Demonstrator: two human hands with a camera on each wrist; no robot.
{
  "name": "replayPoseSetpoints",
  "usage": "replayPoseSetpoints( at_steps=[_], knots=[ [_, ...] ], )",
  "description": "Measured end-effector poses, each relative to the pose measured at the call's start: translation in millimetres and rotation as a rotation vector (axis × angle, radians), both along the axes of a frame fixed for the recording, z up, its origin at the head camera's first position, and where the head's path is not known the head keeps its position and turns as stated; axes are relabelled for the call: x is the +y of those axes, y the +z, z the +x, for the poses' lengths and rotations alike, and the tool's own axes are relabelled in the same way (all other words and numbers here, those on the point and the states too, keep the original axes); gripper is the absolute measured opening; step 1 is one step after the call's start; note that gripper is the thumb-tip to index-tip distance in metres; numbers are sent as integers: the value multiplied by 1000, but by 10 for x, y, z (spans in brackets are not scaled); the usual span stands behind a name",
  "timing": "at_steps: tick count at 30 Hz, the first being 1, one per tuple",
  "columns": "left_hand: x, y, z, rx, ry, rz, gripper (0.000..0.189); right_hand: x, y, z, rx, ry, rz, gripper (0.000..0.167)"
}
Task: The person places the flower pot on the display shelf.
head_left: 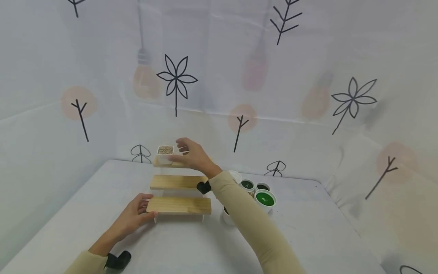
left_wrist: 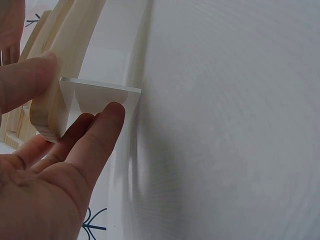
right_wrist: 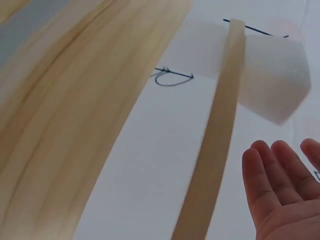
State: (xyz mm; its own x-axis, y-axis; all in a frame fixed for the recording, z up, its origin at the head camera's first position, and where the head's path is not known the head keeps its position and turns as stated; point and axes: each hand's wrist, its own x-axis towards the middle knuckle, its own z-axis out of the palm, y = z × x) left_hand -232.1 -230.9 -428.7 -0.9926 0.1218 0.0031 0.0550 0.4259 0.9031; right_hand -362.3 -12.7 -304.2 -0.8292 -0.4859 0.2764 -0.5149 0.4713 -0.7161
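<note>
A three-tier stand with wooden boards (head_left: 179, 204) on white supports stands on the white table. My left hand (head_left: 131, 214) grips the left end of its lowest board; in the left wrist view the thumb lies on the wood and the fingers reach under, by the white support (left_wrist: 102, 95). On the left end of the top board sits a small square white cup (head_left: 165, 159) filled with tan grains. Beside it, my right hand (head_left: 196, 155) has its fingers extended. The right wrist view shows the cup (right_wrist: 277, 75) apart from the fingertips.
Right of the stand, partly behind my right sleeve, several white cups cluster: one with bright green content (head_left: 265, 198), a dark green one (head_left: 247, 185) and another dark one (head_left: 263, 187). A printed white cloth (head_left: 212, 76) hangs behind the table.
</note>
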Motion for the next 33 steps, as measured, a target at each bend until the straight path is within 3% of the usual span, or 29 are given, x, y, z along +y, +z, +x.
replayPoseSetpoints(
  at_steps=[6,14,24,33],
  knots=[
    [19,10,-2,-26,29,-20,71,364,-22,89,57,3,-20,66],
    [27,24,22,-13,13,-21,72,940,-108,310,107,-22,-39,58],
    [-6,5,38,5,3,-45,73,1469,-316,622,133,-135,-10,56],
    [2,-6,14,7,-4,-32,72,1836,-575,916,88,-202,16,56]
  ],
)
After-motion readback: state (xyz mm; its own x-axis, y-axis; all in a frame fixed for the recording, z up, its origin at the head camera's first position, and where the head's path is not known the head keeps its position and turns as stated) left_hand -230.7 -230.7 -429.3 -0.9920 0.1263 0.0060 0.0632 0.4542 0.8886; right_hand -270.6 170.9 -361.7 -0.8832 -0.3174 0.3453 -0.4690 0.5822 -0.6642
